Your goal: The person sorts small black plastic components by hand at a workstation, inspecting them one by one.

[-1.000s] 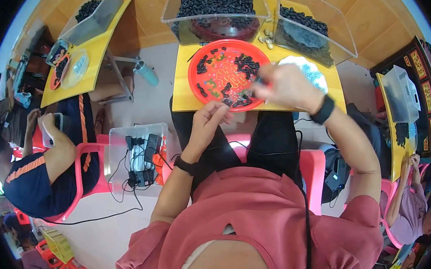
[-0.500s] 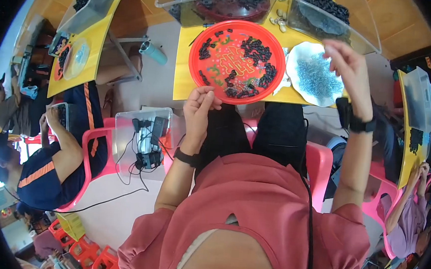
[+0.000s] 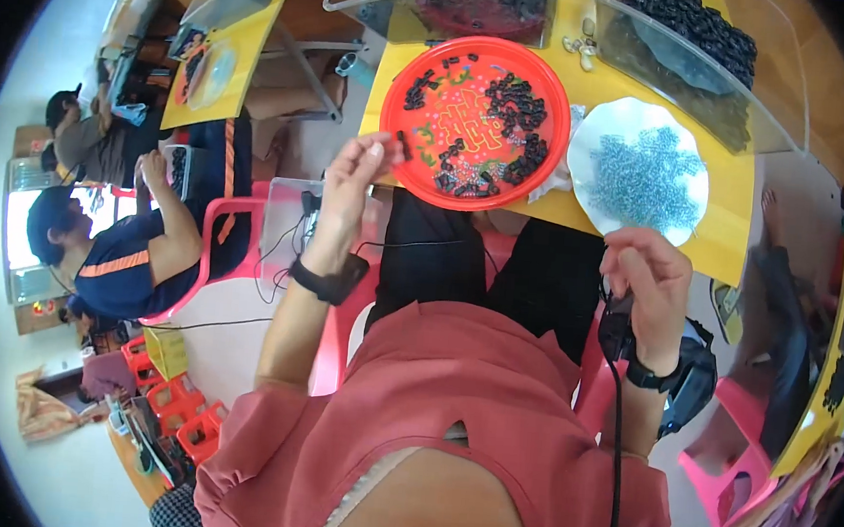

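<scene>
My left hand (image 3: 351,182) is just off the left rim of a round red tray (image 3: 387,168), thumb and fingertips pinched together. Whatever the pinch holds is too small to make out. Small black parts (image 3: 516,102) lie in clusters round the tray, with tiny pale pieces among the near ones. To its right stands a white scalloped plate (image 3: 584,192) heaped with small blue-grey pieces (image 3: 644,171). At the plate's near edge hovers my right hand (image 3: 651,280), fingers curled in against the thumb; I cannot see what is between them.
Two clear plastic bins (image 3: 439,20) (image 3: 679,81) full of black parts stand at the back of the yellow table (image 3: 730,202). Crumpled white paper (image 3: 557,175) lies between tray and plate. A person (image 3: 119,252) sits at the left. A cable (image 3: 614,453) runs down my front.
My right hand has come from over the plate's right side down to its near edge. My left hand has shifted from the tray's near-left rim up along its left side. The view has turned.
</scene>
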Tool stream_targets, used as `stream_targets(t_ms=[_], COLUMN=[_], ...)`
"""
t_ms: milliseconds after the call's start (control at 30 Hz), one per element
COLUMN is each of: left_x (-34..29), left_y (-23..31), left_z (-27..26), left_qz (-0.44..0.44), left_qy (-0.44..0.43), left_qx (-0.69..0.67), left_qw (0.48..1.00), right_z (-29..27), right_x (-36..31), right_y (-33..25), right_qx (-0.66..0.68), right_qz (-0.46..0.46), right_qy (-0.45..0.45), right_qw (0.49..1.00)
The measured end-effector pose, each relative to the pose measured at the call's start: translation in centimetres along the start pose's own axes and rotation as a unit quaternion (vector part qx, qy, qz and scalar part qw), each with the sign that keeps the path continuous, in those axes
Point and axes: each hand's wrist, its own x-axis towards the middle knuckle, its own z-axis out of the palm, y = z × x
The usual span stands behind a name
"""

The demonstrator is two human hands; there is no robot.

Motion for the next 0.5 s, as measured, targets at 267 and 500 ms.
stream_targets(t_ms=[267,500], left_x=[7.2,8.4], left_y=[2.3,0.0], left_z=[2.1,3.1], left_qz=[-0.044,0.051], left_qy=[-0.103,-0.21], left_qx=[0.153,0.171], left_qw=[0.982,0.961], right_z=[-1.7,-1.3], right_x=[-0.8,-1.8], right_y=[0.4,-1.4], right_qx=[0.088,0.042], right_qz=[-0.016,-0.001], right_qy=[-0.007,0.067], right_qw=[0.996,0.997])
